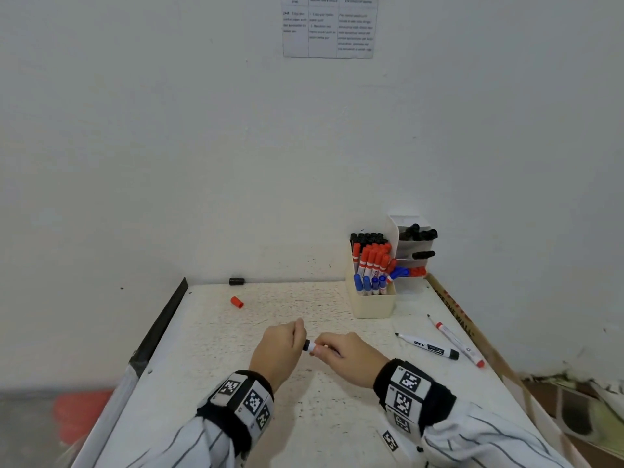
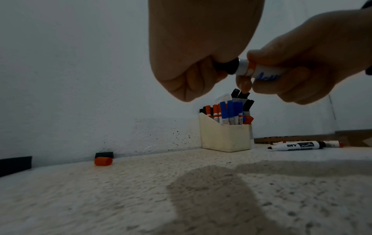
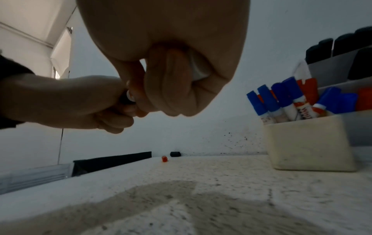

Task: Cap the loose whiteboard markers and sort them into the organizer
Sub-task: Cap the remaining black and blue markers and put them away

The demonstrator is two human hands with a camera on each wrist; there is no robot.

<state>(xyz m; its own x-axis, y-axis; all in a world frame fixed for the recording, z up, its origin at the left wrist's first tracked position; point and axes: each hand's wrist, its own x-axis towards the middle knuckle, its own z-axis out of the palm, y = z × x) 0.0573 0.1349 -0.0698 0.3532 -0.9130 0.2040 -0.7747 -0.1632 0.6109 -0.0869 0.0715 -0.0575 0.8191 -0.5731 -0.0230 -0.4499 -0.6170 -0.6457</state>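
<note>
Right, my left hand [image 1: 280,346] is curled round a black cap [image 2: 225,66] and my right hand [image 1: 341,352] grips the marker [image 2: 259,71] barrel, both just above the tabletop [image 1: 304,417]. It looks light, stiff and slick, so I'd pinch close to the joint.

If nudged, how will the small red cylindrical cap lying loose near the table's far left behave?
The red cap lies on its side, so it would probably roll. It looks like hollow plastic, likely very light. The speckled white tabletop seems rough, which may slow it.

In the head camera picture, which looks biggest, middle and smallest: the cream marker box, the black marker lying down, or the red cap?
1. Cream marker box
2. Black marker
3. Red cap

The cap lies farther back than the marker, but it looks much smaller anyway.
</note>
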